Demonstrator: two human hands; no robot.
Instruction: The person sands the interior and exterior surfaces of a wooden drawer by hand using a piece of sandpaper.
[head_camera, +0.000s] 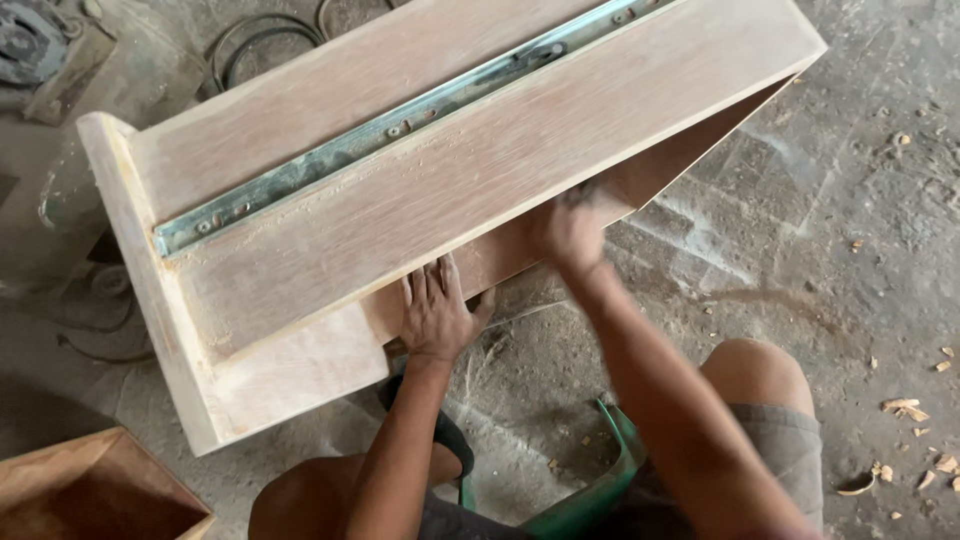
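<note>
On the dusty concrete floor (800, 250), a wooden drawer (400, 200) is lying tipped on its side, filling most of the view from upper right to lower left. Its upward-facing side panel is carrying a metal slide rail (400, 125) that is running along its length, and the thicker front board (150, 300) is standing at the left end.

The left hand (436, 312) is pressing flat against the lower edge of the drawer, fingers stretched out and spread, palm down on the wood, gripping nothing. The right hand (568, 232) is sitting further to the right, at the shadowed underside of the same panel; it is blurred, and something dark is showing at its fingers, so how far it is closed and what it is holding cannot be told.

The person is crouching, bare knees showing at the bottom of the view, with a green object (600, 480) lying between them. Wood chips (905, 407) are lying scattered at the right, a second wooden box (90, 490) is sitting at the lower left corner, and dark cables (250, 45) are curling at the top.
</note>
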